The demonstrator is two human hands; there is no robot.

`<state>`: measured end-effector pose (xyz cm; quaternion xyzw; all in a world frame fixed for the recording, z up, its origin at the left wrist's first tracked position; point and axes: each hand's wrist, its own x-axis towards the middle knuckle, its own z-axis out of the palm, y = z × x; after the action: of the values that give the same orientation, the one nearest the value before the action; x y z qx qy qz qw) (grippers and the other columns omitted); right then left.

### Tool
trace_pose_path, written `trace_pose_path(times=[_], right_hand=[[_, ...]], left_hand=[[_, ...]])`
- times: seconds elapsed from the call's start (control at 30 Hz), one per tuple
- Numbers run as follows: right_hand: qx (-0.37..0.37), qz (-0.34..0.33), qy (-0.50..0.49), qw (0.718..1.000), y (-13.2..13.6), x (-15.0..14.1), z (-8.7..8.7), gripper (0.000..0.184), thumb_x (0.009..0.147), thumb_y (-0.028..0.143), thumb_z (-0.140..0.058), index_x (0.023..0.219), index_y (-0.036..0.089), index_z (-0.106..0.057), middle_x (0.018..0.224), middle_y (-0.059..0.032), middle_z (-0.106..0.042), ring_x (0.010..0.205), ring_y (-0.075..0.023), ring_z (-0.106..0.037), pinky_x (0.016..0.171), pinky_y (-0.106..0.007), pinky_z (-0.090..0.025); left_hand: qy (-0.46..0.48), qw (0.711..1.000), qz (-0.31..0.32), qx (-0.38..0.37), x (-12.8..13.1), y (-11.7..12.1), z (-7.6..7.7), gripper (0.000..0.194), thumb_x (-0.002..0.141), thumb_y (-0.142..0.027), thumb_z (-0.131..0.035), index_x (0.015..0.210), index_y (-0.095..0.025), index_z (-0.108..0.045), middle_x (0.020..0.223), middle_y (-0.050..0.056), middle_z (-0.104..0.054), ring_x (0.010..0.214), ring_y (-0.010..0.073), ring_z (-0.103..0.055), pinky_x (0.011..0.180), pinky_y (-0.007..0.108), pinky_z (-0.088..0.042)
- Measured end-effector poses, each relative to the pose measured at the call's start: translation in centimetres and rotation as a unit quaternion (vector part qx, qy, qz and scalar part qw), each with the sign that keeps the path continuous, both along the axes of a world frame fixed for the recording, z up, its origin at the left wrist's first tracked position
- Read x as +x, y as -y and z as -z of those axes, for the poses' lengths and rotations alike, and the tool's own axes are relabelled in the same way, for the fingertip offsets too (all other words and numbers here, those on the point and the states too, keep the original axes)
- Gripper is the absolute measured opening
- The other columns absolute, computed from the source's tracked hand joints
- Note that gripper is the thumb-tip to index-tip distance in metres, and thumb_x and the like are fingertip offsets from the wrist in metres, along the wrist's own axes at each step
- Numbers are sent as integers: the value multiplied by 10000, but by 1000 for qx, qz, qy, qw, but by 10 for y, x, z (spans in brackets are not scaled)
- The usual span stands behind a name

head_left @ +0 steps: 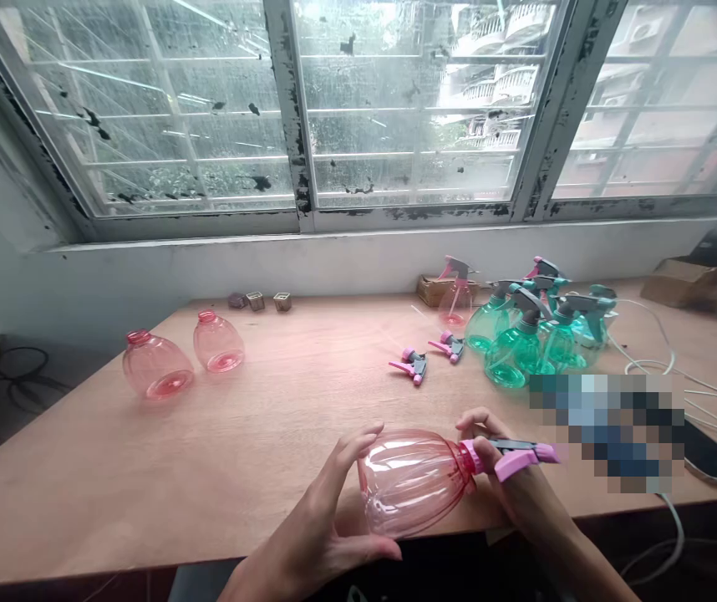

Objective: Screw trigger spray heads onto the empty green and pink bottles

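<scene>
Bottle status?

Pink clear spray bottle (414, 483) at 6 o'clock, held over the near edge of the wooden table (70, 493), looks empty from my end.

Hands?

Left hand (314, 527) half open, cupping the body to steady it; right hand (502, 477) curled closed around the neck and pink trigger head (525, 456). I can't tell if the head is screwed on.

Others?

Two headless pink bottles (158, 365) at 10 o'clock, teal spray bottles (515, 355) at 1 o'clock.

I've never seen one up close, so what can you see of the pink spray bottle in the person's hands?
The spray bottle is translucent pink plastic, ribbed and round-bellied, and looks empty. It is held sideways above the table, neck pointing right, with a pink-and-gray trigger head at the neck. The left hand cups its body; the right hand wraps the neck.
</scene>
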<state>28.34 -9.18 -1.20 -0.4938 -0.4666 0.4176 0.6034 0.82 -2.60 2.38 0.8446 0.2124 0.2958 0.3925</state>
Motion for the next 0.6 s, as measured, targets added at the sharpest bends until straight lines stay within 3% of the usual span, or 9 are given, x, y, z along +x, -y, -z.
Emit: trace_pose_path(times=[0.1,0.23,0.37,0.43,0.6], right_hand=[[50,-29,12,998,9,12,-2,358,787,488,-811,991,268,-614,700,34,-636,606,-166,-590,562,-233,-477],[124,7,178,976,23,31,-18,275,809,372,-821,1029,265,-695,871,-21,-722,776,-227,-678,693,-286,-545],[177,79,345,918,22,46,-57,174,872,349,-761,1004,267,-683,834,-1,-715,729,-218,-667,686,-299,-517],[174,146,422,878,12,54,-81,165,881,389,-742,952,257,-674,701,28,-639,604,-188,-601,579,-283,-453],[206,246,506,801,-39,72,-128,286,883,490,-709,824,223,-626,614,38,-572,534,-174,-566,559,-277,-429]], left_hand=[[-25,998,6,-64,1,-1,-3,953,766,-328,-897,1503,-451,-304,1593,43,-392,1445,336,-403,1221,488,-340],[-98,985,21,-143,5,-2,-12,993,731,-338,-918,1525,-381,-323,1604,79,-384,1444,361,-404,1195,519,-378],[-168,979,12,-112,7,0,-19,1049,753,-351,-899,1572,-357,-243,1649,62,-312,1500,337,-312,1243,507,-291],[-172,979,12,-107,6,1,-21,969,825,-353,-836,1578,-362,-226,1643,45,-330,1492,316,-335,1239,484,-304],[-172,982,13,-79,5,3,-24,662,910,-337,-735,1496,-373,-428,1563,11,-472,1416,309,-455,1194,441,-380]])
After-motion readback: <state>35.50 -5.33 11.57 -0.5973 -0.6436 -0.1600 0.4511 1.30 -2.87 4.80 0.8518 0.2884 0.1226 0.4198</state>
